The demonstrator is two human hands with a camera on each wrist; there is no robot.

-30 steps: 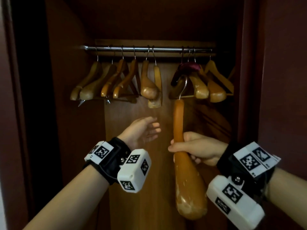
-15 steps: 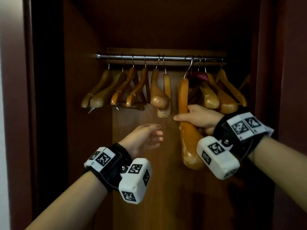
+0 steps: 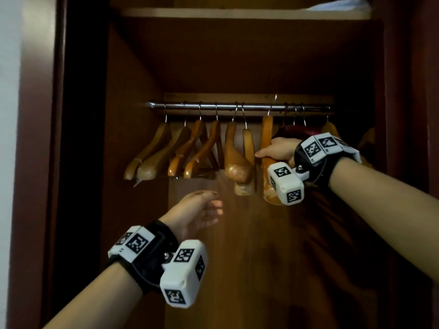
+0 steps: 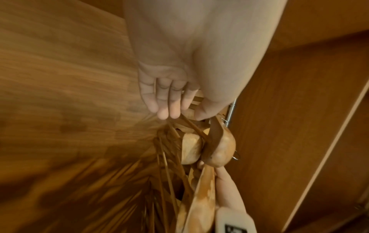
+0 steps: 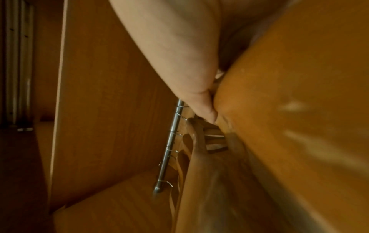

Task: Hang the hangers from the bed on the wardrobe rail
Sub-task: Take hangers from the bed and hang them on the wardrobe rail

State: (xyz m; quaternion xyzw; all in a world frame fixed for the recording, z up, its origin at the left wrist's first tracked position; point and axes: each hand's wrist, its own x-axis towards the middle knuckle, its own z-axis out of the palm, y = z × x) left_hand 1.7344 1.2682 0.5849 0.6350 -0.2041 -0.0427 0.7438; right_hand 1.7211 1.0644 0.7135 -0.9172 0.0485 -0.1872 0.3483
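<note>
My right hand (image 3: 273,151) grips a wooden hanger (image 3: 267,136) edge-on, just under the metal rail (image 3: 213,106). The hanger's wire hook (image 3: 272,104) reaches up over the rail between two groups of hung hangers (image 3: 190,150). In the right wrist view the hanger (image 5: 289,118) fills the right side beside my thumb, with the rail (image 5: 171,141) behind. My left hand (image 3: 202,207) hovers lower down, open, fingers relaxed and holding nothing. The left wrist view shows those fingers (image 4: 163,100) below the hung hangers (image 4: 217,148).
The wardrobe has dark wooden side walls (image 3: 133,138) and a shelf (image 3: 237,14) above the rail with a pale fabric item (image 3: 339,5) on it. More hangers, one dark red (image 3: 299,131), hang right of my right hand. A white wall (image 3: 9,138) lies at far left.
My right hand lifted the hanger from waist height up to the rail, and its hook now stands over the rail. My left hand stayed low and open.
</note>
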